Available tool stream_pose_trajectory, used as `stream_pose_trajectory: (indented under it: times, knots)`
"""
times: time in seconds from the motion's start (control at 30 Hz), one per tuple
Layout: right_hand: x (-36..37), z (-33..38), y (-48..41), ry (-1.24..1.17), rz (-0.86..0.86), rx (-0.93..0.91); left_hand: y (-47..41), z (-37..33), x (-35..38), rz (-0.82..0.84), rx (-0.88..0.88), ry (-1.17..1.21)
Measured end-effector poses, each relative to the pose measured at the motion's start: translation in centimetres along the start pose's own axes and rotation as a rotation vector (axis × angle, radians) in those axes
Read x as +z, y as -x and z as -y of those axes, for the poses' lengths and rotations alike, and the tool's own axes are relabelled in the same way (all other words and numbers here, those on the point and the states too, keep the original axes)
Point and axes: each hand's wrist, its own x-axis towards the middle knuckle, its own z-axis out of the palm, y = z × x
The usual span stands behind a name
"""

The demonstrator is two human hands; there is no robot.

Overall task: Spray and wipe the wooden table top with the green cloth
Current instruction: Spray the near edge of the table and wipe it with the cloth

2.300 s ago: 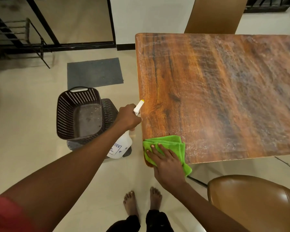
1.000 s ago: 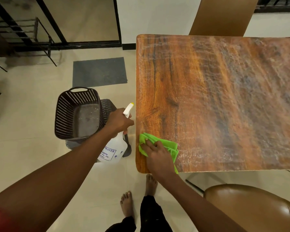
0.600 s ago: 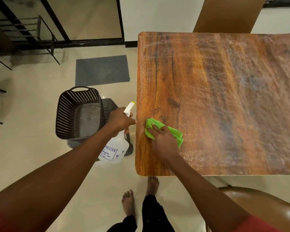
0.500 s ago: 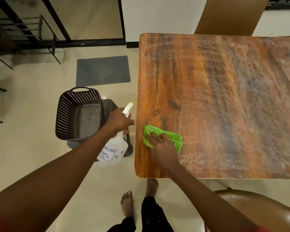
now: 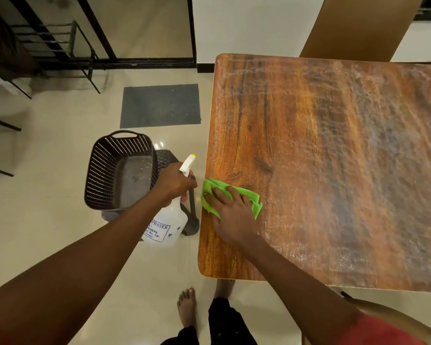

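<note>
Vs half a sec ago the green cloth (image 5: 253, 202) has slid leftward across the worktop (image 5: 321, 170) and now sits right at its left edge, a fold just over the rim. 2.3 s back it lay lower, at the near-left corner, w/ part hanging off the near edge. The right grip (image 5: 230, 215) has gone along w/ it, still on top. The left grip (image 5: 173, 184) and the spray bottle (image 5: 165, 226) have barely shifted and stay off the worktop's left side. Containers: a dark perforated basket (image 5: 102, 170) stands on the floor left of the bottle, and inside only its own glossy grey btm shows. The bottle is translucent white w/ a printed label, and its fill level can't be told. The left grip is clenched round the bottle's neck at the trigger, nozzle tip poking up past the knuckles, body hanging below over the floor. The right grip is released, fingers spread flat and pressing the cloth down on the wood. The cloth lies bunched under the fingers and palm, green showing past the fingertips on the left and beside the hand on the right. The two grips are near each other but apart, w/ the worktop edge between them. A grey mat (image 5: 160, 105) lies on the floor beyond the basket.
</note>
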Motion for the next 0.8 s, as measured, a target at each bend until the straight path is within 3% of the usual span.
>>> stream_pose_trajectory:
  times: [0.2, 0.43, 0.63, 0.8]
  knots:
    - [1.1, 0.4, 4.5, -0.023, -0.038, -0.250, -0.8, -0.1, 0.0, -0.008, -0.001, -0.008]
    - [-0.5, -0.8, -0.8, -0.016, -0.021, -0.141, -1.3, -0.2, 0.6, -0.031, -0.001, 0.005]
    - [0.7, -1.0, 2.7, -0.029, -0.041, -0.278, -1.7, -0.4, 0.3, 0.001, -0.019, -0.016]
    - [0.2, -1.4, 3.6, -0.023, -0.043, -0.299, -2.4, -1.3, 1.0, 0.015, 0.025, -0.197]
